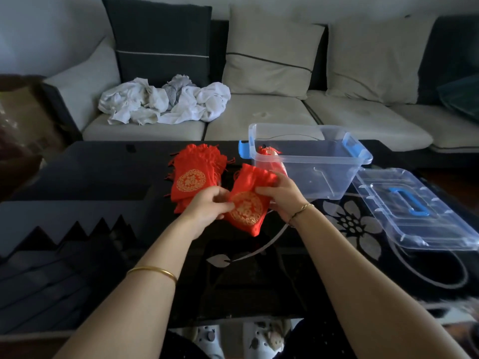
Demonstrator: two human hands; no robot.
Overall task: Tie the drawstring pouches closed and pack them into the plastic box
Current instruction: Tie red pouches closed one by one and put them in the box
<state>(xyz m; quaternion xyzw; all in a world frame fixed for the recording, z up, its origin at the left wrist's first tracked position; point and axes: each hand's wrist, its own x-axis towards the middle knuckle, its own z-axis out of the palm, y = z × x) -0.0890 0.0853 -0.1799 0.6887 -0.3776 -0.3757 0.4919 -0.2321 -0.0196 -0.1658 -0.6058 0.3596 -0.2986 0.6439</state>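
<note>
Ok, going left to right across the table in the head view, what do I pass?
Pouch stack → held pouch → plastic box → lid.

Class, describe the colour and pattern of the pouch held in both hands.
Red pouch with a round gold ornamental print; the head view shows it best.

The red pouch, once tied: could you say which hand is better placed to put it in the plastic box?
Probably the right hand: it grips the pouch nearest the plastic box; the left hand sits farther.
</note>
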